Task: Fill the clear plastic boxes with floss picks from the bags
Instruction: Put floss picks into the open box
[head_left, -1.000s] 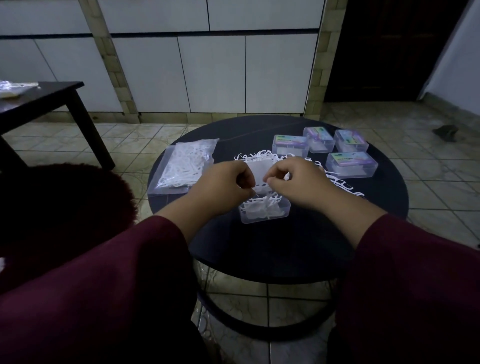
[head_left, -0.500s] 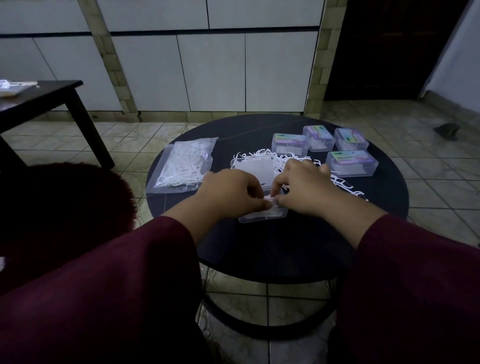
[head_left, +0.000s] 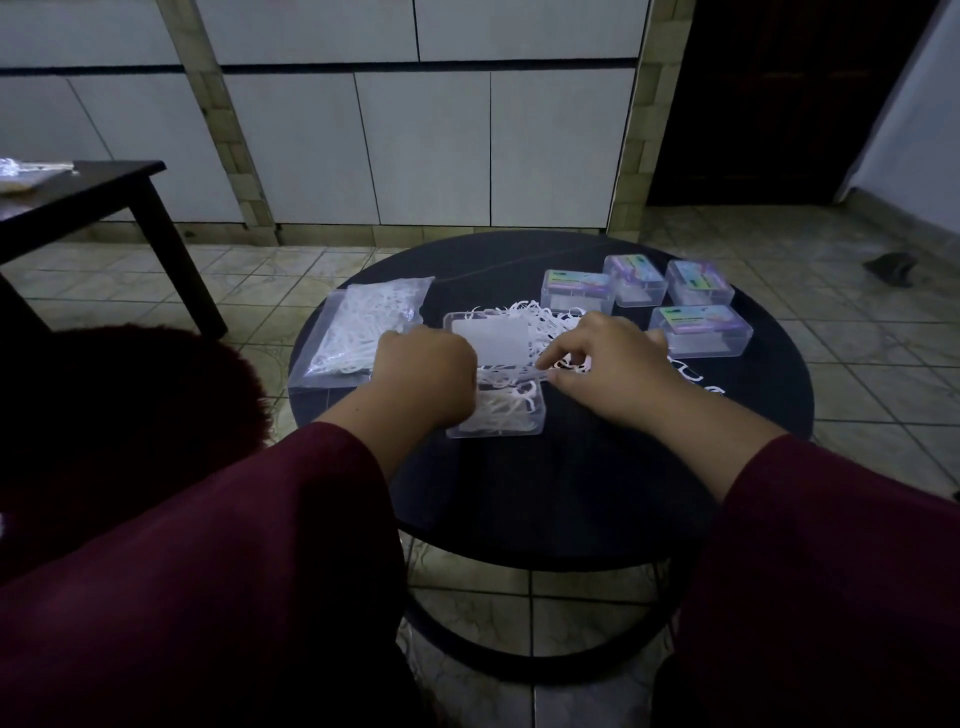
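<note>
An open clear plastic box (head_left: 511, 423) holding white floss picks sits mid-table, its lid (head_left: 491, 340) laid back behind it. My left hand (head_left: 426, 374) is curled at the box's left edge and hides its own fingertips. With forefinger and thumb, my right hand (head_left: 608, 366) pinches the box's far right corner, where a pick sticks up. Loose floss picks (head_left: 545, 319) lie heaped behind the lid. A clear bag of floss picks (head_left: 363, 332) lies to the left.
Several closed clear boxes with coloured labels, one of them (head_left: 701, 332), stand at the back right of the round black table (head_left: 571, 493). A dark side table (head_left: 104, 192) stands at far left on the tiled floor. Dark red sleeves fill the foreground.
Both hands came down from above the box to its rim and moved apart. The open lid behind the box now shows between them. The picks lie lower in the box.
</note>
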